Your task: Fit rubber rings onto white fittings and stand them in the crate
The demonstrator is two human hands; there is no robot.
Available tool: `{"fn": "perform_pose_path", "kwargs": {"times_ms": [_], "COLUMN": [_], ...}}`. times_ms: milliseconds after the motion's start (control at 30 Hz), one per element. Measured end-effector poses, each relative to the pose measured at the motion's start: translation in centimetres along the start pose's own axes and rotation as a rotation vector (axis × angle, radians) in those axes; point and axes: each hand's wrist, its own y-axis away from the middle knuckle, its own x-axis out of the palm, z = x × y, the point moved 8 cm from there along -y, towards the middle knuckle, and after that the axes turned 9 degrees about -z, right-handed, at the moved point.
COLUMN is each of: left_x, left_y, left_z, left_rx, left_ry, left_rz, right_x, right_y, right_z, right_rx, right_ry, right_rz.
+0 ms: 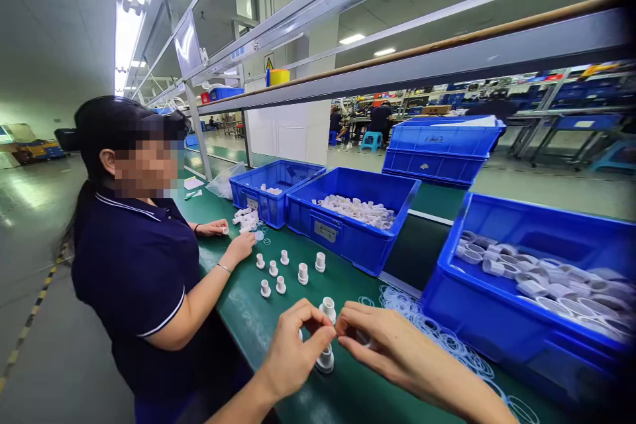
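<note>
My left hand (298,348) and my right hand (380,341) meet fingertip to fingertip over the green table (243,318). The left thumb and index finger are pinched, but what lies between them is too small to make out. My right fingers curl round something small and translucent, mostly hidden. Below and behind my fingers stand white flanged fittings, one (325,359) under my left fingertips and one (328,308) just beyond. Several more white fittings (303,273) stand upright further off. Clear thin rings (447,341) lie in a heap right of my right hand.
Blue bins with white parts line the table's far side: one on the right (501,331), one in the middle (342,238), one further left (258,202). At left a person (139,258) handles small parts. Stacked blue bins (437,152) stand behind; a shelf rail runs overhead.
</note>
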Motion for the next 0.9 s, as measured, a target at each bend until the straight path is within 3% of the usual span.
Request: {"fn": "perform_pose_path", "kwargs": {"times_ms": [100,233,300,400,567,700,833,900], "left_x": [0.0,-0.5,-0.4,-0.2,0.1,-0.3,-0.6,-0.4], "left_y": [-2.7,-8.1,-10.3,-12.0,-12.4,-12.8,-12.2,-11.1], "left_z": [0.4,3.1,5.2,7.3,8.6,8.4,5.9,3.9], "left_rx": [0.11,0.293,0.303,0.291,0.243,0.166,0.081,0.025], "left_ry": [-0.127,-0.676,-0.812,-0.845,-0.8,-0.639,-0.377,-0.127], "left_rz": [-0.006,-0.024,0.024,0.048,0.049,0.055,0.105,0.169], "right_x": [-0.8,-1.5,-1.8,-2.3,-2.7,-3.2,-3.9,-4.2], "right_y": [-0.1,0.0,0.1,0.3,0.3,0.3,0.6,0.8], "right_z": [-1.0,-2.3,-3.0,-3.8,-4.2,-4.7,-5.6,-6.2], "right_rx": [0.026,0.061,0.091,0.117,0.135,0.157,0.188,0.221], "right_ry": [0.107,0.232,0.258,0.28,0.281,0.266,0.243,0.245], "right_rz": [-0.065,-0.105,-0.118,-0.132,-0.134,-0.156,-0.173,-0.171]}}
